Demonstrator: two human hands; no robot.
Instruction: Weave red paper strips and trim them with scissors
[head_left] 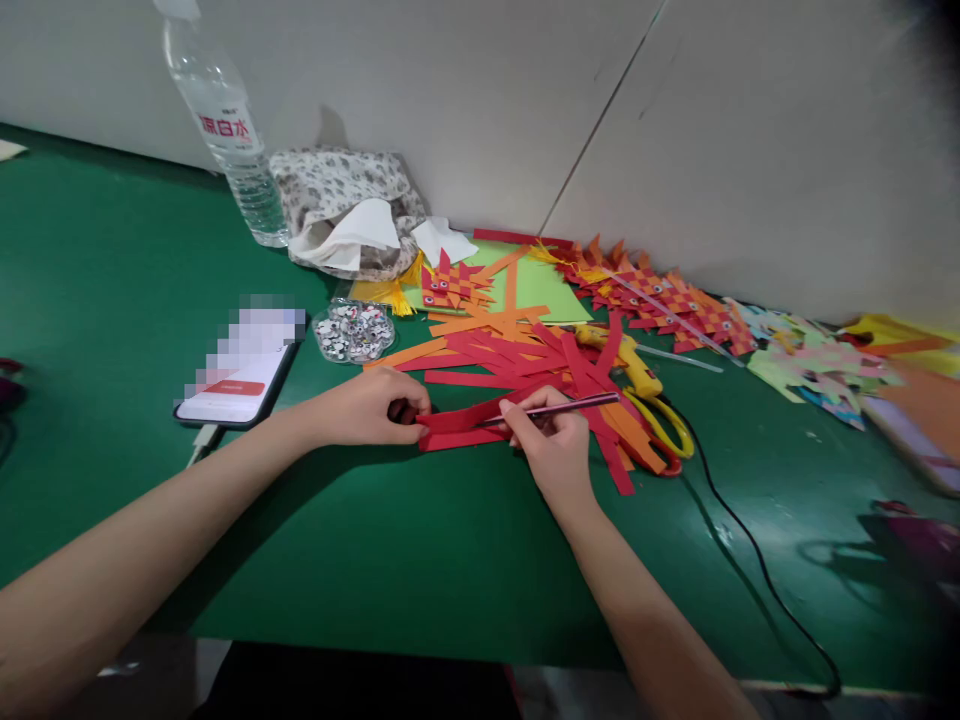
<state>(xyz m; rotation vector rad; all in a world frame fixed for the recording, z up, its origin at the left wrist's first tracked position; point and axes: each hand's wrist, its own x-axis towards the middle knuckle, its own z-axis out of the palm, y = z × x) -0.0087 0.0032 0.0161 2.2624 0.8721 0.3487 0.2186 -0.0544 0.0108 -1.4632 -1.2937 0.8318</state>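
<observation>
Between my hands, just above the green table, is a folded red paper strip (459,428). My left hand (379,408) pinches its left end between thumb and fingers. In my right hand (551,440) is a slim, dark pink metallic pen (581,404), its tip resting at the strip's right part. The right fingers also sit close against the strip; whether they grip it I cannot tell. Right behind my hands lies a loose heap of red and orange paper strips (517,355). A round clear tray of googly eyes (354,331) stands beyond my left hand.
A yellow glue gun (630,360) with a black cord (750,540) and yellow-handled scissors (679,425) lie at right. Woven paper fish (667,295) line the wall. A charging phone (244,365), water bottle (225,130) and tissue pouch (345,190) stand left on the green table (375,560).
</observation>
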